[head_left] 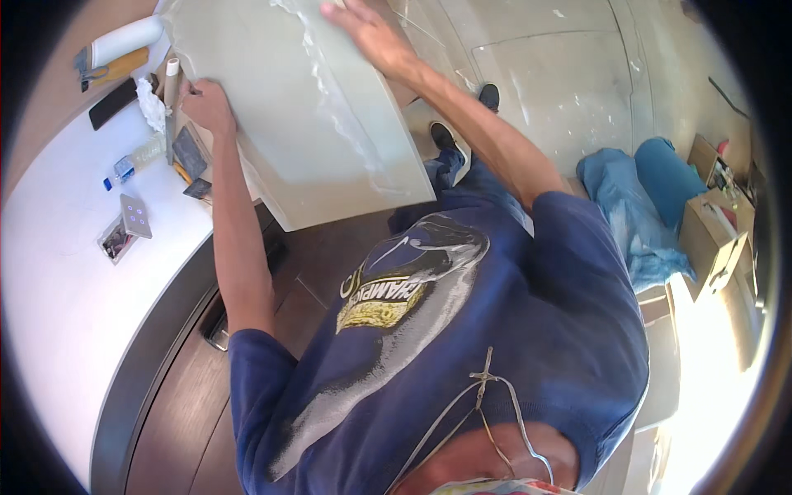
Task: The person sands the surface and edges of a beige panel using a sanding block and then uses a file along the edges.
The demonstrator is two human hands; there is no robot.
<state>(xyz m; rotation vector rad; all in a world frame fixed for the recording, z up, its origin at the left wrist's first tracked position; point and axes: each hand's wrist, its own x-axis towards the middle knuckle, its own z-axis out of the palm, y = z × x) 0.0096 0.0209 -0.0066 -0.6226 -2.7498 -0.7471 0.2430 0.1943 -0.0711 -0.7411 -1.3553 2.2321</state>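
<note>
Over the white countertop (58, 272), a large pale glossy panel (280, 107) is held tilted, a wrinkled clear film (338, 107) running down its face. The left hand (206, 106) curls its fingers around the panel's left edge; the right hand (371, 33) lies flat, fingers spread, seemingly pressing the film near the top. A crumpled blue cloth (639, 206) sits on the floor.

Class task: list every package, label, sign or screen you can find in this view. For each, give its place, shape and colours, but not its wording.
Phone: worktop, top left; flat black slab, screen dark.
Bottle: lying on the worktop by the left hand; clear, blue cap, pale label.
Switch panel: worktop; grey square with small lit dots.
Cardboard boxes: floor, far right; brown, open.
</note>
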